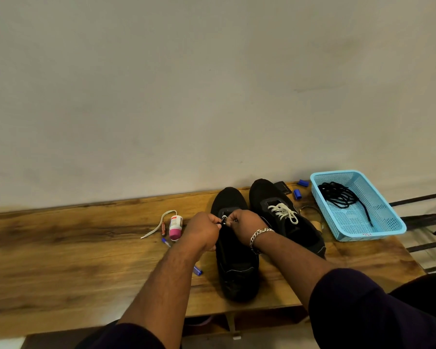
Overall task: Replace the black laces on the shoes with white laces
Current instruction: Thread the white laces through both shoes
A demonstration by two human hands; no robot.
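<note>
Left hand [204,229] and right hand [244,225] each pinch the white lace [224,219] over the near shoe [237,268]; laced shoe [285,217] at two o'clock on table [86,248].

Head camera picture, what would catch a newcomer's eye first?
Two black shoes on the wooden bench: the right black shoe already wears a white lace, while both hands, left hand and right hand, pinch lace at the left black shoe. Far right, a light blue plastic basket holds black laces.
</note>
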